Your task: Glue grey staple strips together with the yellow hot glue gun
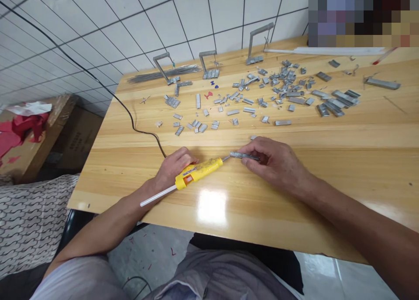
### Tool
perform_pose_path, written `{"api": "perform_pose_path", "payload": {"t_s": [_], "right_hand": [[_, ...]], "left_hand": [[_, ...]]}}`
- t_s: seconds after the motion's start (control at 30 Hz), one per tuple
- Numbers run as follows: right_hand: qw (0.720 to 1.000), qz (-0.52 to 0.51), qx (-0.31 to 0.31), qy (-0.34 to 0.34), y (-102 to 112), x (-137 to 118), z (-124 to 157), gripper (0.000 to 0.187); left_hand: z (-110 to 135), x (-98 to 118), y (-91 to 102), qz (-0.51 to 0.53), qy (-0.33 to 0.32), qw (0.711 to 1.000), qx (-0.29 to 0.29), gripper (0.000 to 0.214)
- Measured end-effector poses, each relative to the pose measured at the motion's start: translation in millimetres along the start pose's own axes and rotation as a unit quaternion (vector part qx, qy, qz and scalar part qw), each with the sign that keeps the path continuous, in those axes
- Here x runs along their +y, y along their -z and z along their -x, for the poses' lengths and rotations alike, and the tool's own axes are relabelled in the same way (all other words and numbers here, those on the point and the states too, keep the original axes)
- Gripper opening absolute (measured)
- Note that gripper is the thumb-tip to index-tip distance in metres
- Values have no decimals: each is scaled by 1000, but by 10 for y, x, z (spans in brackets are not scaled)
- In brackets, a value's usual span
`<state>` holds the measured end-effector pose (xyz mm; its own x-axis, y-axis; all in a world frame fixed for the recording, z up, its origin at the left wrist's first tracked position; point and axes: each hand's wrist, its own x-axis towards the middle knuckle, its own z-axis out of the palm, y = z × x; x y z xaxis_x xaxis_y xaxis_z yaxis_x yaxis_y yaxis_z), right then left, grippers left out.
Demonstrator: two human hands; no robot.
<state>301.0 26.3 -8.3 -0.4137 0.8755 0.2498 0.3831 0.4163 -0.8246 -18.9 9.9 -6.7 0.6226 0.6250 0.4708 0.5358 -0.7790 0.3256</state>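
Observation:
My left hand [176,165] is wrapped round the handle of a yellow hot glue gun [204,169], which lies on its side above the table. A white glue stick [157,196] sticks out of its rear. The nozzle points right and meets, or nearly meets, the tip of a small grey strip [240,155]. That strip is pinched between the thumb and fingers of my right hand [271,160], its far end hidden by them. A small grey piece [254,137] lies just behind my right fingers.
Many grey pieces [284,79] are scattered over the wooden table [131,182]. Three bent grey frames stand near the tiled wall, one a tall frame [251,42]. Thin wires [147,76] lie at the back left. A black cord [134,127] runs to the glue gun.

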Motion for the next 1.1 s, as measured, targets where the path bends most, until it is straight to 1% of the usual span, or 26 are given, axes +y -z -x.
{"api": "perform_pose_path", "payload": {"t_s": [0.33,0.57,0.7,0.87,1.1], "right_hand": [[1000,-2,-3,-3,-4,0,-5,10],[1000,0,-6,-8,2,-13,-3,10],[1000,2,-7,-8,4,-7,-4,10],[1000,3,-7,-7,-3,1,-6,10],[1000,-3,-3,-10,-8,-3,-1,10]], "left_hand": [[-4,1,-9,-7,-9,1000,1,17],[12,-9,-9,2,3,1000,3,17],[18,-14,-7,-9,-3,1000,-5,17],[31,-29,-27,-18,-10,1000,2,17],[17,-13,4,-7,19,1000,-19,22]]}}
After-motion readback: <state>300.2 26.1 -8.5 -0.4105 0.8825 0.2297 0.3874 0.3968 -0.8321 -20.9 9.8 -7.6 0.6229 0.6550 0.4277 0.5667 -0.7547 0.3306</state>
